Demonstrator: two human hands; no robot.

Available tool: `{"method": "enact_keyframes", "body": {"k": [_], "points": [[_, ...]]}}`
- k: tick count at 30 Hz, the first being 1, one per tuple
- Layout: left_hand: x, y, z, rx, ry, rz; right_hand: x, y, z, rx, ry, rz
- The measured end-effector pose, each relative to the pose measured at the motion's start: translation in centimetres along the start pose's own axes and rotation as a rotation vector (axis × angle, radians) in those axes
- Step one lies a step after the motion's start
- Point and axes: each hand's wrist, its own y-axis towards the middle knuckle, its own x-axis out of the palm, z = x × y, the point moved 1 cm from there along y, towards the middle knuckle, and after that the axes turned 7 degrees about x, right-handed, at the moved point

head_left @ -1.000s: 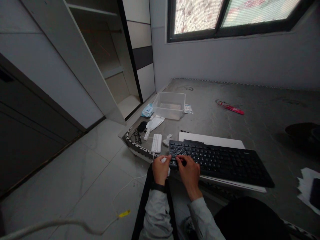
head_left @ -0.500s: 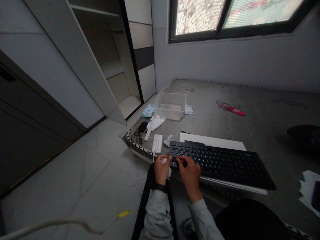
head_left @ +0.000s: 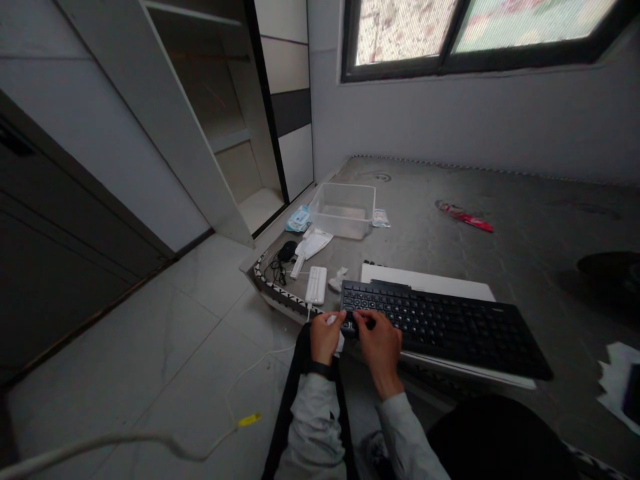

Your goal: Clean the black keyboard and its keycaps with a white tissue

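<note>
A black keyboard point(head_left: 450, 327) lies on a flat white box point(head_left: 425, 279) at the near edge of a grey mattress. My left hand point(head_left: 324, 339) is at the keyboard's left end, fingers curled around a small white piece point(head_left: 331, 321) that looks like a wipe. My right hand point(head_left: 381, 343) rests beside it on the lower left keys, fingertips bent down and close together on one key. What the fingertips grip is hidden. Both sleeves are light grey, and a dark band sits on my left wrist.
Beyond the keyboard lie a small white device point(head_left: 316, 285), a black mouse with cord point(head_left: 287, 251), a clear plastic tub point(head_left: 343, 210), a blue packet point(head_left: 299, 219) and a red wrapper point(head_left: 467, 217). Papers point(head_left: 616, 381) lie at right. A cable with a yellow tag point(head_left: 249, 419) crosses the tiled floor. An open wardrobe stands at left.
The view has drifted slightly. Both hands stay at the keyboard's left end; my right fingertips have drawn a little closer to my left hand.
</note>
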Motion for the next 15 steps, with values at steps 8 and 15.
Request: {"method": "enact_keyframes", "body": {"k": [8,15], "points": [[0.23,-0.22,-0.01,-0.014,-0.182,-0.019,-0.26,-0.02,-0.24,-0.006,-0.025,-0.015],[0.34,-0.46,0.52,-0.04,-0.203,-0.036,-0.06,-0.04,0.12,-0.026,-0.014,0.007]]}}
